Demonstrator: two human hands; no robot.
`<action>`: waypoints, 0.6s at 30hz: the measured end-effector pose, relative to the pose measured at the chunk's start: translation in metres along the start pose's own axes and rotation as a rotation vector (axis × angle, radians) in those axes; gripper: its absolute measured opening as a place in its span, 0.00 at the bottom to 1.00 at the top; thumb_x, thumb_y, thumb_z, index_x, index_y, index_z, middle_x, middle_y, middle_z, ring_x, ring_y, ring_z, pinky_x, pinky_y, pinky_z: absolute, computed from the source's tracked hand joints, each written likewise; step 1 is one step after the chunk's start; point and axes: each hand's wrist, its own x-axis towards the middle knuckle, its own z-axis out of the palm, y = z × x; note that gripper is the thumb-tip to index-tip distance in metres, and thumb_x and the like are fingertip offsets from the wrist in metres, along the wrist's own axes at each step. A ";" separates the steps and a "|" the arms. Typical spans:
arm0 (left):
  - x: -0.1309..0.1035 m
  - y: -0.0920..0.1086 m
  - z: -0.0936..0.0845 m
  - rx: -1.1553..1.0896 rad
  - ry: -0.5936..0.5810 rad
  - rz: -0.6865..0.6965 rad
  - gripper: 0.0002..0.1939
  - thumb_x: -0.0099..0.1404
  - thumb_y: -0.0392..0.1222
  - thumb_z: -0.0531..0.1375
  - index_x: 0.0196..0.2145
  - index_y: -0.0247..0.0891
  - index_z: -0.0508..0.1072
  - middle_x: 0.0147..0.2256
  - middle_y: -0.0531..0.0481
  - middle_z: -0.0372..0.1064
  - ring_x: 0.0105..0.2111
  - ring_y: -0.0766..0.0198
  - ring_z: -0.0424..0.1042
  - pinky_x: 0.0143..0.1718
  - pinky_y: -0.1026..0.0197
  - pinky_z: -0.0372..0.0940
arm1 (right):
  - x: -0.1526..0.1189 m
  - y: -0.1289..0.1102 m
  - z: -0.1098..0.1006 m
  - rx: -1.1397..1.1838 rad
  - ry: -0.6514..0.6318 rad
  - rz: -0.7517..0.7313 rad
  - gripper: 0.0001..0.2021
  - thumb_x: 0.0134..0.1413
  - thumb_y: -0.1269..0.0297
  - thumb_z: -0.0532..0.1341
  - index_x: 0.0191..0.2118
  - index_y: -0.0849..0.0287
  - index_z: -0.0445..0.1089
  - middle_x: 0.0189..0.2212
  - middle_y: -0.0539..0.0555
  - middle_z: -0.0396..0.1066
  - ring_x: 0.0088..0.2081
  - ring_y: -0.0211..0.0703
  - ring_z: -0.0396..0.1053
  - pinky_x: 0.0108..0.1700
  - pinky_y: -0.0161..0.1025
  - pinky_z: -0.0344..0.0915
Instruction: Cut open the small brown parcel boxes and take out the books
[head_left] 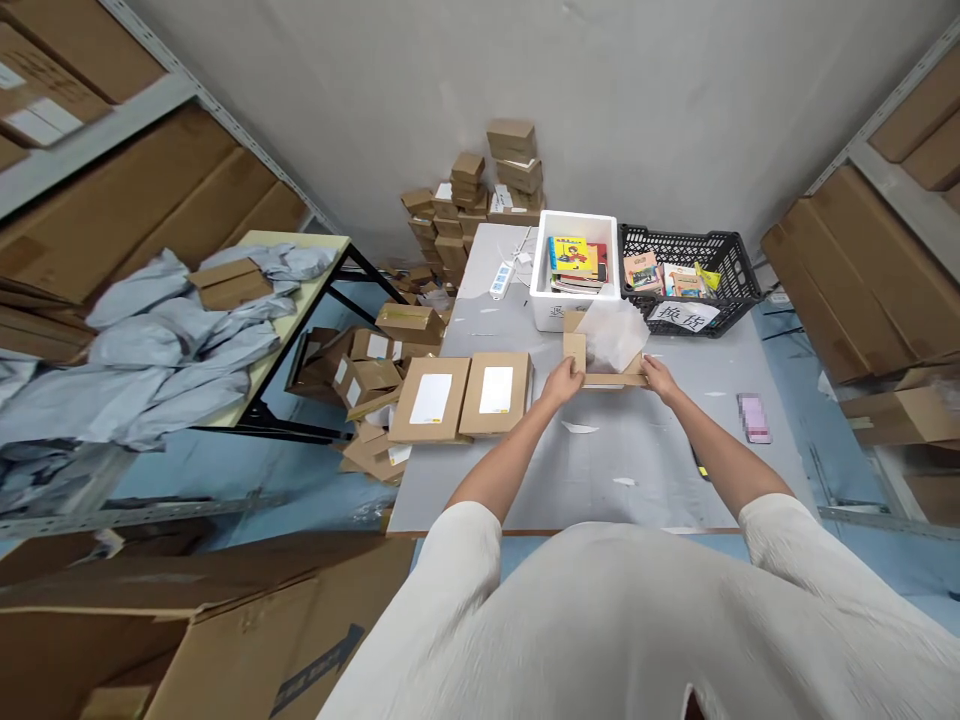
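An open cardboard box (613, 380) is on the grey-covered table, its flaps raised. My left hand (564, 381) grips the box's left front corner, fingers closed round the board. At the opposite front corner, my right hand (660, 379) pinches the cardboard too. A crumpled, translucent white plastic wrap (611, 335) rises from the box and hides most of what is inside. Just behind stands a white foam box (576, 316) holding books, with a yellow picture book (570, 254) on top. To its right, a black plastic crate (726, 318) contains several books or packs.
Two closed, labelled cartons (450, 398) lie left on the table (540, 485). A power strip (502, 280) is at the back left, a pink patterned item (754, 418) at the right. Grey parcels (172, 340) cover a side table; stacked cartons (517, 165) stand against the wall.
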 end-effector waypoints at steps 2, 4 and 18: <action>-0.008 0.003 -0.001 0.004 0.009 0.034 0.25 0.71 0.43 0.62 0.64 0.41 0.73 0.65 0.36 0.74 0.66 0.42 0.71 0.65 0.49 0.65 | -0.008 -0.005 -0.003 0.010 0.032 0.069 0.25 0.62 0.52 0.68 0.62 0.52 0.76 0.66 0.58 0.73 0.58 0.51 0.76 0.50 0.49 0.82; -0.018 0.007 -0.001 0.006 0.031 0.063 0.22 0.71 0.42 0.63 0.61 0.41 0.75 0.63 0.37 0.75 0.64 0.42 0.72 0.65 0.49 0.65 | -0.016 -0.011 -0.006 0.021 0.038 0.062 0.24 0.62 0.53 0.69 0.61 0.52 0.77 0.66 0.58 0.73 0.58 0.50 0.76 0.48 0.46 0.83; -0.120 0.022 0.021 -0.233 0.217 0.049 0.46 0.61 0.48 0.76 0.73 0.40 0.68 0.67 0.35 0.73 0.69 0.40 0.69 0.69 0.48 0.62 | -0.078 -0.009 -0.050 0.197 -0.149 -0.071 0.21 0.70 0.43 0.60 0.55 0.52 0.77 0.63 0.60 0.75 0.58 0.50 0.77 0.51 0.48 0.83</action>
